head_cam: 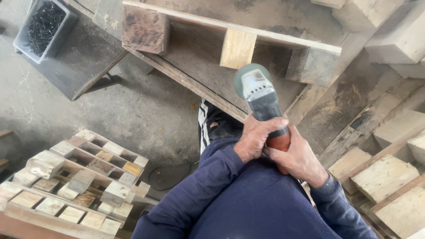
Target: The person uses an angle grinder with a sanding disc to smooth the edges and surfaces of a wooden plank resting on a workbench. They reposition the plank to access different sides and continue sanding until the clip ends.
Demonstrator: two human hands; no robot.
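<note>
One angle grinder [262,102], two hands, one bin of screws [44,27].

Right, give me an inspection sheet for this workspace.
Surface: upturned pallet, worn boards and blocks, on a concrete floor.
Job's things: grinder, disc toward the pallet.
Clutter: pallet stack lower left; loose timber right.
Grippers: left hand and right hand both grip the grinder's body.
Cables: dark cord looped on the floor.
Surroundings: bin of dark screws on a bench, upper left.
</note>
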